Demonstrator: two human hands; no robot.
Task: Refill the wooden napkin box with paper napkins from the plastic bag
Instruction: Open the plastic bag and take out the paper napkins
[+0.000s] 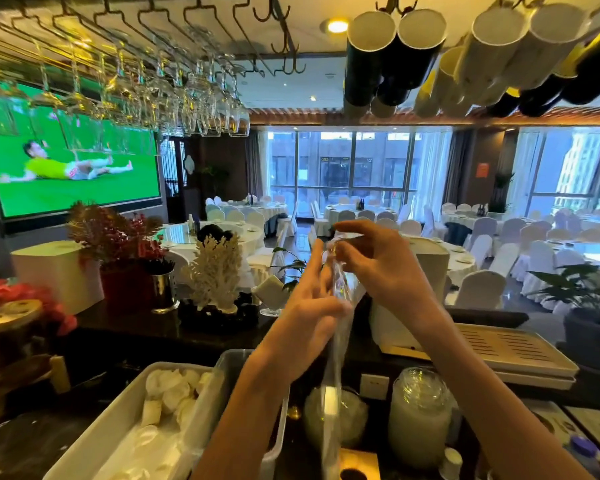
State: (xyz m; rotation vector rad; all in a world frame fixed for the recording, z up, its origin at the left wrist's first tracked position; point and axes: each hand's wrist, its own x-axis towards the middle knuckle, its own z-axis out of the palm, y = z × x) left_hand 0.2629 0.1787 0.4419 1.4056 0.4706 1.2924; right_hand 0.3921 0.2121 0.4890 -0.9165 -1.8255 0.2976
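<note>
A clear plastic bag (333, 393) hangs stretched thin and long in front of me, from chest height down to the bottom edge. My right hand (371, 261) pinches its twisted top. My left hand (312, 306) grips the bag just below, fingers wrapped round the film. No napkins show inside the bag. A wooden box (355, 464) with a round hole in its top sits at the bottom edge, right under the bag; part of it is cut off by the frame.
A white tray (118, 420) of folded white pieces sits low left, a grey bin (229, 365) beside it. Two glass jars (420, 417) stand behind the box. A slatted tray (520, 348) lies on the right. Glasses and mugs hang overhead.
</note>
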